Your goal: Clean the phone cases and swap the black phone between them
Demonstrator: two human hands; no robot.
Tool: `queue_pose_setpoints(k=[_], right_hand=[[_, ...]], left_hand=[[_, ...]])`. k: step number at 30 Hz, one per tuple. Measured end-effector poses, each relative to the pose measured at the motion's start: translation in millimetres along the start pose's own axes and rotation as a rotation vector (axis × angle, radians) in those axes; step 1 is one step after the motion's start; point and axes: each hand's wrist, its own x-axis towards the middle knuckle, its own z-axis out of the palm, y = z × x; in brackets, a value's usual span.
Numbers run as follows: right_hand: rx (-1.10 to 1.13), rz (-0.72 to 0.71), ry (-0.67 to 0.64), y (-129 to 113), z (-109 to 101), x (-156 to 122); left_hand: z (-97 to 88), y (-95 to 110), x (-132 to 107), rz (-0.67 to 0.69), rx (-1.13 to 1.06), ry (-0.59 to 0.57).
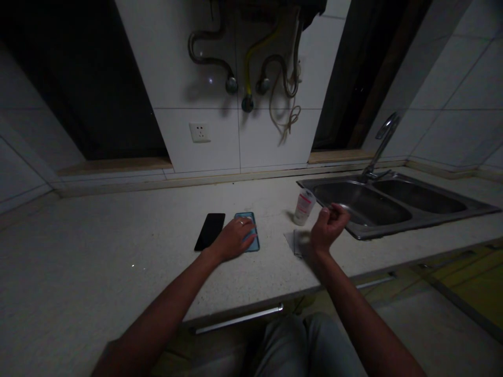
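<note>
My left hand (234,238) rests on a light blue, phone-sized case (253,242) with a darker rim, flat on the counter. Its fingers lie over the case, the thumb apart from them, and cover much of it. Left of that hand is a black smartphone (210,230), screen up. My right hand (329,226) is raised over the counter with its fingers curled in; whether something small is between them I cannot make out. Behind it stands a clear plastic cup (304,207) with pink print. A folded grey cloth (298,243) lies beside my right wrist, partly hidden.
A steel double sink (356,230) with a curved faucet (383,141) is set into the pale counter (165,262) at the right. Pipes (208,60) and a loose cord (291,120) hang on the tiled wall near a socket (199,132). Drawer handles (239,319) run below the front edge.
</note>
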Motion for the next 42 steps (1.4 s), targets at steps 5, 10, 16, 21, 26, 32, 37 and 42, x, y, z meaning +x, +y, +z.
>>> queue_pose_setpoints(k=[5, 10, 16, 21, 26, 32, 37, 42], right_hand=[[-0.120, 0.095, -0.272, 30, -5, 26], [-0.165, 0.201, -0.590, 48, 0, 27], [-0.143, 0.197, -0.622, 53, 2, 24], [-0.088, 0.223, -0.635, 55, 2, 22], [-0.060, 0.239, -0.625, 52, 2, 19], [-0.043, 0.237, -0.639, 50, -1, 15], [-0.059, 0.227, -0.660, 49, -3, 13], [-0.061, 0.214, -0.663, 50, -4, 11]], left_hand=[[5.2, 2, 0, 0.014, -0.072, -0.009], [9.8, 2, -1, 0.027, -0.092, -0.010], [14.0, -3, -1, 0.077, 0.049, 0.010], [17.6, -7, -2, 0.116, 0.254, -0.005], [18.9, -12, -2, 0.082, 0.350, 0.013], [13.7, -14, 2, -0.027, 0.415, 0.042], [-8.2, -19, 5, -0.281, 0.587, 0.174], [-25.0, -33, -1, -0.626, 0.773, 0.097]])
